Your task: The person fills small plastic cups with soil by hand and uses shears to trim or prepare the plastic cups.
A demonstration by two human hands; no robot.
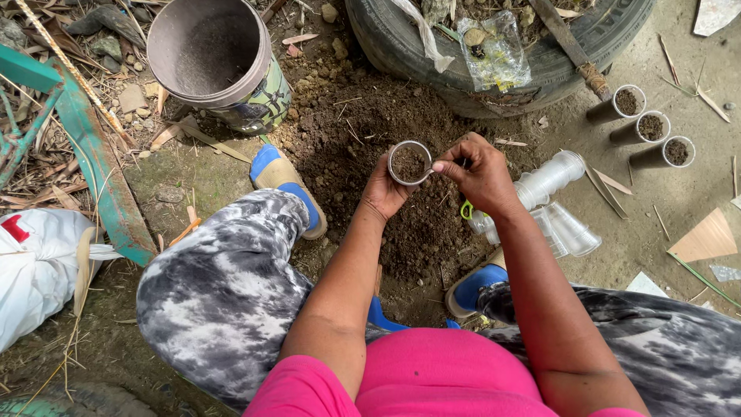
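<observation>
My left hand [384, 189] has its grip clamped on a soil-filled cup [409, 162] — my right hand [480, 174] pinches its rim — above the soil heap [370, 127].

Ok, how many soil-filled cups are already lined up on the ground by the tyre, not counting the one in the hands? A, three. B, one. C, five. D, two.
A: three soil-filled cups lie in a row on the ground right of the tyre, while the left hand holds a fourth cup of soil and the right hand pinches at its rim.
</observation>
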